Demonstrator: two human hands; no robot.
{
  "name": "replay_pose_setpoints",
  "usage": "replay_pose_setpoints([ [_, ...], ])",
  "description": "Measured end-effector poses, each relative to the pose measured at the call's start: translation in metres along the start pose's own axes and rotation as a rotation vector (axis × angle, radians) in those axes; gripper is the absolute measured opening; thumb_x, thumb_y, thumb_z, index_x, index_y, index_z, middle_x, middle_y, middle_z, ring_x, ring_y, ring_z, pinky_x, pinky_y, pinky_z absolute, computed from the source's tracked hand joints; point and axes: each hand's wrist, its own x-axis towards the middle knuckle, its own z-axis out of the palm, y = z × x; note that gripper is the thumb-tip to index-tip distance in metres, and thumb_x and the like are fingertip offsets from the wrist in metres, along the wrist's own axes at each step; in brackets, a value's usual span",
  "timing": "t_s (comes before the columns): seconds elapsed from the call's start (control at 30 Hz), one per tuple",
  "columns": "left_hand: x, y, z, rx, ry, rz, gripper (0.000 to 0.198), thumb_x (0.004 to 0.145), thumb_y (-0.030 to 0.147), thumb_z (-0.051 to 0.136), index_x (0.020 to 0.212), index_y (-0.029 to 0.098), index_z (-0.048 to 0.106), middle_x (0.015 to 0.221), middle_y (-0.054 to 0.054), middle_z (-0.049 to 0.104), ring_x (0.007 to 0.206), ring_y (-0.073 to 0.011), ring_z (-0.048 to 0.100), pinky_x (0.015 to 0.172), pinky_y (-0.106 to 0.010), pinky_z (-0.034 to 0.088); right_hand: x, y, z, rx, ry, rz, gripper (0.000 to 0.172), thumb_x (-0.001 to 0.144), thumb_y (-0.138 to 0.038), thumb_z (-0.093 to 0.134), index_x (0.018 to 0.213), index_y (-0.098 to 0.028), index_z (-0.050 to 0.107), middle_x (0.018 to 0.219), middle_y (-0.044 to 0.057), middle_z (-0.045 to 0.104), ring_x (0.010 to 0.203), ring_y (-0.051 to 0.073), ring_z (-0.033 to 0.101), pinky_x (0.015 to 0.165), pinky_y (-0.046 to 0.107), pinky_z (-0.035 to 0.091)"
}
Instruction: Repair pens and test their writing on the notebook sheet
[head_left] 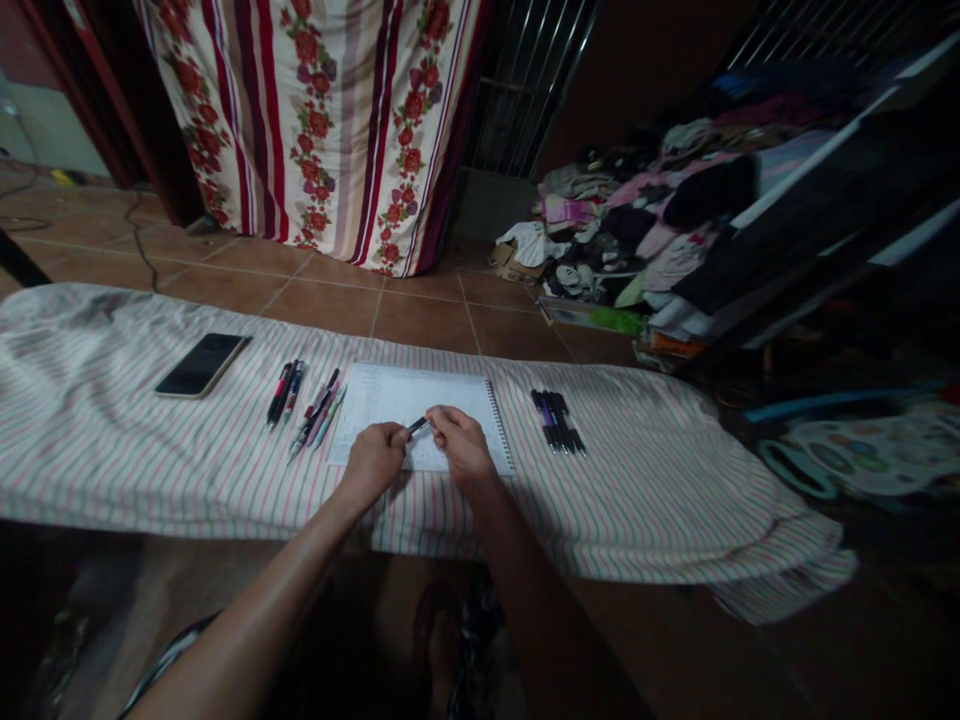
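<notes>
Both hands are over an open spiral notebook (375, 400) whose coil runs down its right side. A short dark pen (418, 425) spans the gap between them. My left hand (376, 458) is closed around its lower left end. At its upper right end, my right hand (461, 440) pinches it with the fingertips. Much of the pen is hidden by the fingers. Left of the notebook lie several pens in a loose bunch (319, 412), some pink and pale green. Farther left is a second group of pens (284, 393), red, black and blue.
Several dark pens (556, 422) lie side by side right of the notebook. A phone (201, 365) rests at the left on the striped cloth (637, 470) covering the long surface. Beyond are a floral curtain (322, 130), tiled floor and a heap of clothes (637, 220).
</notes>
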Motion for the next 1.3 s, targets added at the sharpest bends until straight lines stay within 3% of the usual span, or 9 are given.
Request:
replay_pose_setpoints([
  [0.13,0.002,-0.001,0.003,-0.043,-0.030,-0.011,0.030,0.085,0.023,0.038,0.083,0.013,0.066,0.066,-0.004,0.067,0.057,-0.0134,0.058,0.050,-0.021,0.038,-0.003,-0.006,-0.001,0.080,-0.005,0.027,0.032,0.058,-0.044,0.066,0.074,-0.016,0.062,0.067,-0.001,0.055,0.046,0.004,0.033,0.042,0.020,0.023],
  [0.3,-0.003,0.003,-0.003,0.059,0.020,0.002,0.026,0.083,0.025,0.043,0.085,0.016,0.067,0.070,-0.007,0.068,0.069,-0.0183,0.061,0.059,-0.025,0.038,-0.007,-0.013,-0.002,0.115,-0.038,0.090,0.037,0.053,-0.043,0.071,0.076,-0.015,0.064,0.063,-0.002,0.055,0.042,0.003,0.028,0.039,0.019,0.017],
  [0.5,-0.011,0.011,-0.007,0.176,0.052,0.047,0.025,0.084,0.025,0.043,0.094,0.019,0.066,0.085,-0.009,0.069,0.081,-0.0213,0.061,0.067,-0.027,0.037,-0.007,-0.012,-0.005,0.134,0.007,0.089,0.039,0.055,-0.051,0.069,0.064,-0.013,0.062,0.059,-0.001,0.053,0.046,0.005,0.037,0.041,0.020,0.024],
  [0.93,-0.004,0.005,0.001,0.098,-0.040,-0.027,0.030,0.085,0.024,0.038,0.083,0.018,0.067,0.072,-0.006,0.068,0.070,-0.0171,0.061,0.059,-0.024,0.038,-0.005,-0.011,-0.011,0.129,-0.017,0.061,0.027,0.058,-0.034,0.068,0.076,-0.014,0.067,0.062,0.001,0.060,0.052,0.007,0.044,0.051,0.021,0.034],
  [1.17,-0.003,0.004,-0.002,0.095,-0.014,-0.058,0.029,0.085,0.026,0.038,0.087,0.017,0.066,0.073,-0.006,0.068,0.069,-0.0170,0.061,0.059,-0.024,0.037,-0.008,-0.018,-0.008,0.189,-0.015,0.131,0.038,0.060,-0.034,0.068,0.095,-0.021,0.060,0.091,0.003,0.064,0.066,0.009,0.054,0.054,0.020,0.038],
  [1.3,-0.006,0.006,-0.004,0.118,-0.007,-0.046,0.026,0.086,0.027,0.041,0.090,0.018,0.065,0.075,-0.006,0.069,0.073,-0.0174,0.061,0.063,-0.025,0.037,-0.009,-0.018,-0.006,0.102,0.042,0.155,0.033,0.062,-0.045,0.066,0.076,-0.016,0.060,0.071,0.001,0.059,0.057,0.008,0.051,0.044,0.018,0.030],
])
